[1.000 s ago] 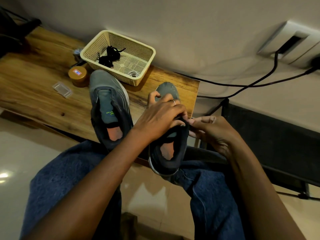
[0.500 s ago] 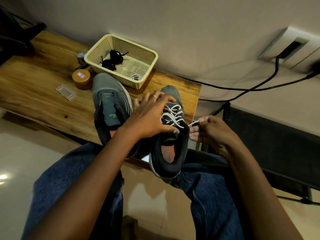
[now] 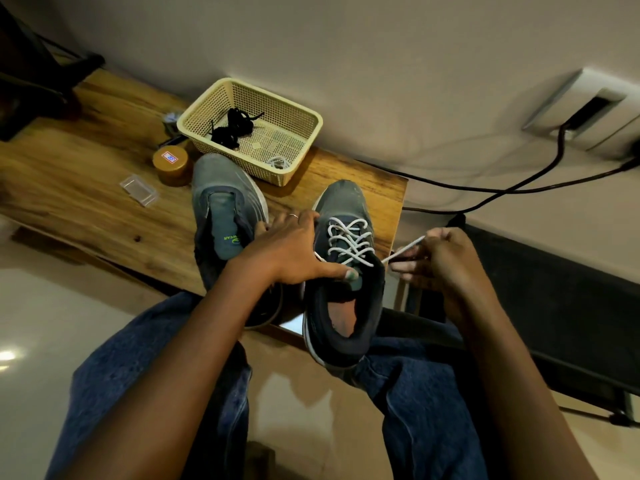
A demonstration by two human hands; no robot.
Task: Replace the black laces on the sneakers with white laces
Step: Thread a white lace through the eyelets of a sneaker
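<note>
Two grey sneakers stand at the near edge of the wooden table [image 3: 86,188]. The right sneaker [image 3: 343,282] carries a white lace [image 3: 349,242] crisscrossed through its eyelets. My left hand [image 3: 294,251] grips this shoe's left side, thumb laid across the tongue. My right hand [image 3: 440,258] pinches the free end of the white lace, pulled taut out to the right of the shoe. The left sneaker [image 3: 225,216] has no lace, its tongue bare. Black laces [image 3: 232,128] lie bundled in the cream basket [image 3: 304,116].
A second coil of white lace [image 3: 278,163] lies in the basket's near corner. A round amber tin [image 3: 171,164] and a small clear plastic case [image 3: 138,190] sit left of the shoes. Black cables [image 3: 502,188] run along the wall. My knees in jeans [image 3: 138,368] are below the table.
My left hand slid off the top of the right shoe to its left side, uncovering the white lacing. My right hand drew the lace end out to the right, taut.
</note>
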